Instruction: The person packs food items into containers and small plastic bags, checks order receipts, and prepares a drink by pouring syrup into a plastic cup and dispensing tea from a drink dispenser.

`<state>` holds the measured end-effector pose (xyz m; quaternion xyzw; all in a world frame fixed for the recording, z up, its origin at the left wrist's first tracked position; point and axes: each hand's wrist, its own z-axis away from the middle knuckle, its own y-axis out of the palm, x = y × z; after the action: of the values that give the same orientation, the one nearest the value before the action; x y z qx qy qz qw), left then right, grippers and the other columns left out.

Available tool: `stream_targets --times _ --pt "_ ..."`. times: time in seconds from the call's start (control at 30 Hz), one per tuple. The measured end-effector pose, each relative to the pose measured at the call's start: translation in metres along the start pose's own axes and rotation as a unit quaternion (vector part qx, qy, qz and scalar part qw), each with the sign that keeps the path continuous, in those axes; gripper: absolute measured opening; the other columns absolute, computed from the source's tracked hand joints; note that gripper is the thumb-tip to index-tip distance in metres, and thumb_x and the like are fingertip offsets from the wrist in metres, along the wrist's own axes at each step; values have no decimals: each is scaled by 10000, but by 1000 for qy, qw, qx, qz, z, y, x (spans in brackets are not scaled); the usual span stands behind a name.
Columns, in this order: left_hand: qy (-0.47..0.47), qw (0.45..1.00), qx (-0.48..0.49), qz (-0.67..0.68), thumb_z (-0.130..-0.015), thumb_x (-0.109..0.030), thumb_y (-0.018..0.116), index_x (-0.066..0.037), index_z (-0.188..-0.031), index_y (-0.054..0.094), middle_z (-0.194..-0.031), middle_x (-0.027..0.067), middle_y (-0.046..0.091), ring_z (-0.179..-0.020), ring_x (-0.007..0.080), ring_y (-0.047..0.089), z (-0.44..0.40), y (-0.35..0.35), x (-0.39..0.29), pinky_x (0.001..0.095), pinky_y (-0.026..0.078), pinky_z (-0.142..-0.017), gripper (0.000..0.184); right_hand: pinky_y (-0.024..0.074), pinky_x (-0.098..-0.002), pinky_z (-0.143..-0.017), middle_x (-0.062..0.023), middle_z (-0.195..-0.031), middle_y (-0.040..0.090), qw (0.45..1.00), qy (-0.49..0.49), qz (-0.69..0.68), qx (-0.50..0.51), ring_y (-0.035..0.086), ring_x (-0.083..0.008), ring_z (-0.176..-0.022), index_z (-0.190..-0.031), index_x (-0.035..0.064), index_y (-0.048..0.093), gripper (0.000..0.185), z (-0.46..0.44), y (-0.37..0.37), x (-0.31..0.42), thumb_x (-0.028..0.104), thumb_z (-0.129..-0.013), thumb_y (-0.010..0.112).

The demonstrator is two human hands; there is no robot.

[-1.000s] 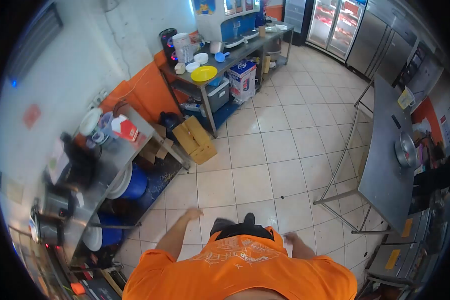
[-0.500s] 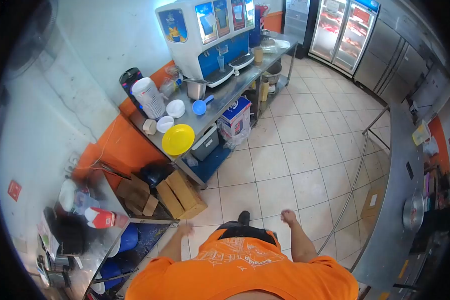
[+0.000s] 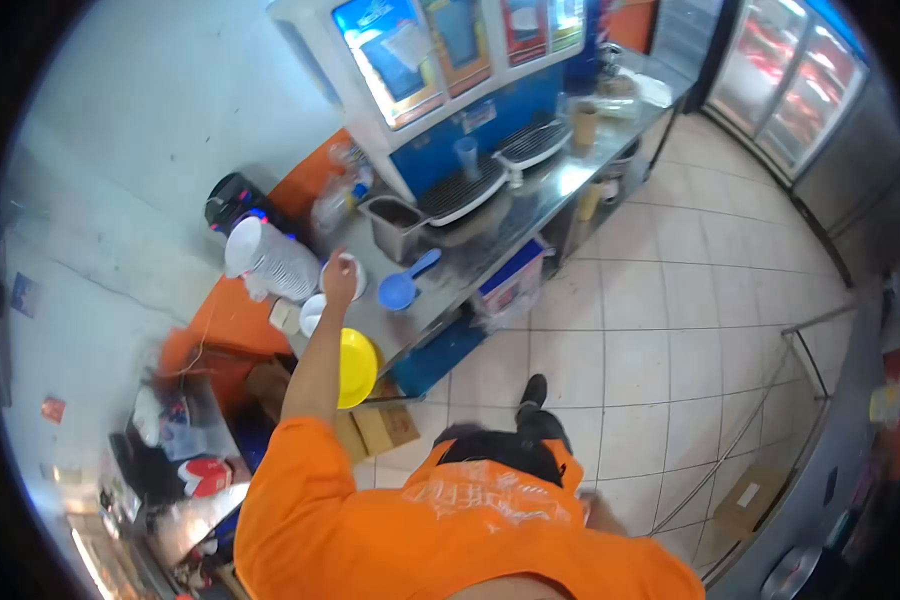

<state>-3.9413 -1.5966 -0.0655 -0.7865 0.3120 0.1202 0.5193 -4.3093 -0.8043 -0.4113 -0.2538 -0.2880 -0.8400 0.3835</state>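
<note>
My left hand (image 3: 339,274) is stretched out over the steel counter, at the white bowl (image 3: 354,277); its fingers are too small and blurred to read. Beside it on the left stands a tall stack of white bowls (image 3: 275,262), with another small white bowl (image 3: 312,314) just below. A yellow plate (image 3: 357,368) lies at the counter's near corner, partly behind my forearm. To the right of the hand are a blue scoop (image 3: 397,291) and a metal container (image 3: 393,228). My right hand (image 3: 592,503) hangs low by my side, mostly hidden by the orange shirt.
A drink dispenser (image 3: 470,110) stands on the counter (image 3: 450,283). Cardboard boxes (image 3: 380,428) lie below its near end. A second steel table (image 3: 820,490) runs along the right. At lower left is another cluttered table (image 3: 185,520). A glass-door fridge (image 3: 790,80) stands at the back.
I have moved closer to the counter with the dispenser. My left arm has risen from my side and reached forward over the bowls. My right hand has dropped back beside my body.
</note>
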Motion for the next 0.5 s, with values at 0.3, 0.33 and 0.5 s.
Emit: stream_targets --times 0.3,0.33,0.5 --pt "-8 963 62 -261 -733 -132 755 -34 -1392 425 -1388 224 475 -1322 390 415 -162 69 67 461 346 -1109 744 504 -251 -620 -84 -903 666 942 -235 182 -157 643 -143 -742 -1179 17 594 269 -187 122 567 99 -931 527" --pt "-22 971 59 -230 -728 -141 767 -55 -1377 454 -1361 210 499 -1311 390 428 -175 66 58 471 370 -1087 726 509 -270 -638 -91 -916 667 939 -251 169 -165 643 -154 -746 -1188 7 592 300 -182 125 576 126 -917 541" --pt "-124 988 -27 -92 -846 -256 665 1 -1204 596 -1155 239 612 -1115 448 539 -253 104 140 513 434 -974 446 505 -259 -628 -57 -863 662 897 -124 299 -301 629 -127 -723 -1156 29 609 246 -163 99 508 126 -932 572"
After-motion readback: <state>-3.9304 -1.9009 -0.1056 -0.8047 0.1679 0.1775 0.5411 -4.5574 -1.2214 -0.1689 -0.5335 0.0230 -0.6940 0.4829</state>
